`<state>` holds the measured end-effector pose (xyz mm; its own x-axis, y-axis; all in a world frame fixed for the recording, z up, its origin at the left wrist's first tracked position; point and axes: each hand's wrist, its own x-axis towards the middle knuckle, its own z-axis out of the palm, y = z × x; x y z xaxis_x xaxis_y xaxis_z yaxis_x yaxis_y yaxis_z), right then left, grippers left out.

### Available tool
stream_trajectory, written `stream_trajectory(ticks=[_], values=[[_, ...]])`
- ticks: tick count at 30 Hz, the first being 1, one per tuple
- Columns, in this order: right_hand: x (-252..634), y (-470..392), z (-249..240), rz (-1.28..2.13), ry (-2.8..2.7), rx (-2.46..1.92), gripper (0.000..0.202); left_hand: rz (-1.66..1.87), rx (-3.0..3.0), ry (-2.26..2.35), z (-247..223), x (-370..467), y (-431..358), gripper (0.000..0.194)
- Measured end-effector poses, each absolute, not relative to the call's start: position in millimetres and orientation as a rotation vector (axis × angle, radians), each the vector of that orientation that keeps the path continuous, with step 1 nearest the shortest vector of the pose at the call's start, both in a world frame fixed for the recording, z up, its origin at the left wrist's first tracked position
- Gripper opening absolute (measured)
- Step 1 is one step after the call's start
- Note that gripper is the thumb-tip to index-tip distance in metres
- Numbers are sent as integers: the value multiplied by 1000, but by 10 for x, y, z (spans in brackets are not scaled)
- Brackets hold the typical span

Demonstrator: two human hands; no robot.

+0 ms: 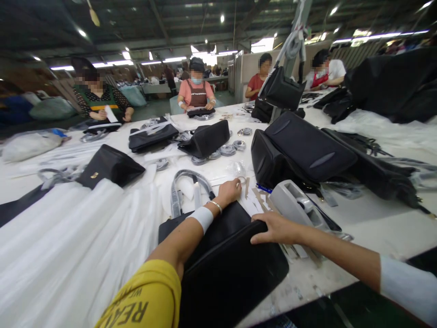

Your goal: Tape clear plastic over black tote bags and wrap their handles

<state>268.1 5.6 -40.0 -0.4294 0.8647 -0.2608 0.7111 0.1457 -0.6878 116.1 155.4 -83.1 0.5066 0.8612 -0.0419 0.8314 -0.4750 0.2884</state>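
A black handbag [232, 273] lies tilted in front of me at the table's near edge. Its plastic-wrapped handle [175, 196] stands up on the far side. My right hand [275, 228] grips the bag's upper edge, thumb on the near face and fingers behind. Stretched across the bag, my left hand [229, 192] is closed just beyond it, with its fingertips beside a small pale ring [242, 180]. Whatever those fingers hold is hidden. Paper strips [252, 202] and a blue pen [263, 188] lie close to both hands.
A grey tape dispenser [293, 202] stands right of the bag. Large black bags [307, 146] are piled beyond it. White foam sheets [85, 255] cover the left side. More bags [208, 139] and coiled straps [227, 150] lie farther back. Several co-workers [197, 91] sit across the table.
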Motion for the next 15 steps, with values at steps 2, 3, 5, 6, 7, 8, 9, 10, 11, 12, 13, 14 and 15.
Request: stream_trajectory(ticks=[2,3,5,6,7,8,9,10,11,12,13,14,15], values=[[2688,75,-510,1123,-2211,-1547,37,110,2497,1340,-669,994,1550,39],[2698,75,-548,1101,-2221,-1537,37,97,2506,1297,-558,854,1536,42],[2725,64,-591,1054,-2250,-1494,36,131,2502,1233,-295,450,1440,46],[2742,57,-601,1034,-2261,-1467,37,190,2485,1210,-159,196,1339,45],[2760,50,-610,1011,-2266,-1446,38,278,2434,1230,-34,-80,1194,42],[2779,45,-620,985,-2261,-1435,39,383,2355,1273,68,-361,1001,40],[2801,39,-637,953,-2251,-1434,41,509,2247,1367,134,-631,761,39],[2827,33,-662,911,-2238,-1443,43,646,2120,1488,157,-875,484,38],[2860,26,-698,866,-2223,-1462,46,783,1959,1607,133,-1078,180,40],[2902,19,-746,827,-2213,-1474,48,929,1768,1700,65,-1230,-134,43],[2956,10,-806,782,-2207,-1492,49,1040,1586,1757,-39,-1325,-444,46],[3023,3,-876,732,-2198,-1513,49,1115,1425,1765,-166,-1364,-734,49],[3101,-3,-953,689,-2199,-1530,48,1166,1282,1744,-298,-1351,-994,54]])
